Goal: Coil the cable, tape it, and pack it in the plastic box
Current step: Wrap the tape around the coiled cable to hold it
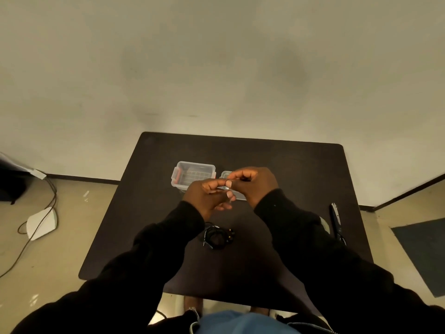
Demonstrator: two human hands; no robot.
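Note:
A coiled black cable [216, 237] lies on the dark table [289, 169], below my hands and touching neither. The clear plastic box [192, 173] with an orange latch stands open at the back of the table. Its clear lid [225, 175] lies to its right, mostly hidden by my fingers. My left hand [208, 197] and my right hand [254, 184] are raised above the table with their fingertips meeting. Both pinch something small and thin that looks like a strip of clear tape, too faint to make out fully.
Dark-handled scissors [336, 222] lie near the table's right edge. A pale roll-like object [325, 224] peeks out beside my right sleeve. On the floor at the left are a white device [42, 222] and a trailing cable [51, 196]. A dark mat [423, 254] lies on the floor at the right.

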